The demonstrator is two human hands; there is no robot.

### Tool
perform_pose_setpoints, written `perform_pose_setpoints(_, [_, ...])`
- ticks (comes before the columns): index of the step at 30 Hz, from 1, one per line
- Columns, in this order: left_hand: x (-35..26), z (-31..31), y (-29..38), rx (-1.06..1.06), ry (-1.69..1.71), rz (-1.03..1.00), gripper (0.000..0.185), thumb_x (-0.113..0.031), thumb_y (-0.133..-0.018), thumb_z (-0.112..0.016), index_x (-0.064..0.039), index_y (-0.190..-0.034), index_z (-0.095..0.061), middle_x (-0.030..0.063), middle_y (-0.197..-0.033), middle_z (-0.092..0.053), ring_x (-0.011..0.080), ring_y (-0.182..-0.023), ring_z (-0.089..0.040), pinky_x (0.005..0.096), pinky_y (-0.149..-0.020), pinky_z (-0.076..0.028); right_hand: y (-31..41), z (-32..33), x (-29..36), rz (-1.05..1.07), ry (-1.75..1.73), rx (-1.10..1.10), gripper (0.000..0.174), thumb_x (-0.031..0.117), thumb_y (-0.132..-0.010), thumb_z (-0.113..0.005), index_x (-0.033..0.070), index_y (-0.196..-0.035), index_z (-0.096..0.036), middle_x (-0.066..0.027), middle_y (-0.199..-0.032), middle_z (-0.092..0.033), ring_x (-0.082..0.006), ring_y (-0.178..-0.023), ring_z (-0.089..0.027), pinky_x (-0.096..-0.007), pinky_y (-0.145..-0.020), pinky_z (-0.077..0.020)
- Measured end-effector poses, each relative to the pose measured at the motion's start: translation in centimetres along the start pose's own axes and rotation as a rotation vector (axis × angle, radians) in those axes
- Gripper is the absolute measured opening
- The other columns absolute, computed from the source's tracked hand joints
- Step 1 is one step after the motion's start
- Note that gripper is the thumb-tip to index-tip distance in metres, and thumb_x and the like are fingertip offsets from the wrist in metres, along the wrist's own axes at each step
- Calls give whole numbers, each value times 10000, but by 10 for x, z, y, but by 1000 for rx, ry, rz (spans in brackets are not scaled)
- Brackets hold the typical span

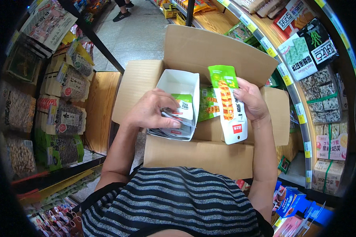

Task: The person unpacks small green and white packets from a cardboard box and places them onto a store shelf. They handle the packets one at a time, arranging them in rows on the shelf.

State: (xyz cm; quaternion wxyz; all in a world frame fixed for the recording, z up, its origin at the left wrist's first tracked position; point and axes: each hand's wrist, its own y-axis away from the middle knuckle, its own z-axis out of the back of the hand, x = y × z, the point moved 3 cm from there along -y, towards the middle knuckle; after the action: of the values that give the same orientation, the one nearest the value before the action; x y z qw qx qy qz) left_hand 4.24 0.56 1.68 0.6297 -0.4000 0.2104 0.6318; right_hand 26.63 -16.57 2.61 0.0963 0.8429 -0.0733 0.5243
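My right hand [252, 97] pinches a green and white snack packet [229, 109] by its right edge, above the open cardboard carton [195, 152]. The packet is upright, with a picture of skewered food on its front. My left hand [154, 109] reaches over the left wall of a white paperboard box [178, 78], its thumb and fingers around the edge of a packet [185, 121] there. More packets [185, 102] are stacked in that box, partly hidden by the hand. Inside the carton, behind the held packet, lie other green packets [207, 102].
Shelves with bagged dried goods [72, 80] stand on the left. On the right, a curved-looking shelf edge with price tags [298, 109] holds biscuit packs [308, 49]. Blue display boxes [290, 203] sit low at right. A person's foot [121, 16] is in the aisle ahead.
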Motion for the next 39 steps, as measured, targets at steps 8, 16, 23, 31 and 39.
perform_pose_setpoints(8, [1, -3, 2, -48, 11, -14, 470, -455, -649, -796, -30, -829, -709, 127, -761, -671, 303, -729, -641, 381, -767, -461, -57, -64, -33, -229, 192, -2, 587, 8, -868, -584, -106, -1387, -334, -180, -1049, -645, -184, -876, -661, -305, -741, -551])
perform_pose_setpoints(16, [8, 1, 10, -116, 82, 12, 484, -428, -617, -836, -30, -857, -700, 129, -741, -666, 304, -711, -606, 378, -732, -459, -87, -55, -43, -374, 107, -107, 237, 19, -893, -536, -138, -1056, -604, -185, -980, -664, -218, -852, -672, -344, -769, -571])
perform_pose_setpoints(23, [2, 1, 12, -76, 100, 117, 746, -386, -614, -852, -23, -1221, -615, 128, -933, -711, 274, -930, -620, 388, -861, -468, -101, -62, -43, -552, 587, 16, 251, 97, -963, -482, -112, -955, -619, -146, -753, -655, -169, -595, -639, -286, -505, -535])
perform_pose_setpoints(31, [6, -4, 9, -74, 84, 57, 692, -390, -624, -846, -1, -1161, -649, 134, -932, -709, 297, -945, -654, 390, -883, -483, -127, -97, -44, -213, 1852, 453, 239, 68, -773, -534, -33, -926, -689, -205, -725, -671, -324, -672, -672, -393, -595, -538])
perform_pose_setpoints(39, [5, 0, 11, -47, 45, -13, 549, -336, -636, -850, 42, -993, -674, 162, -915, -694, 302, -906, -664, 386, -811, -502, -148, -92, -75, -585, 1607, 439, 327, 286, -880, -549, 12, -979, -697, -180, -925, -690, -295, -774, -686, -394, -610, -565])
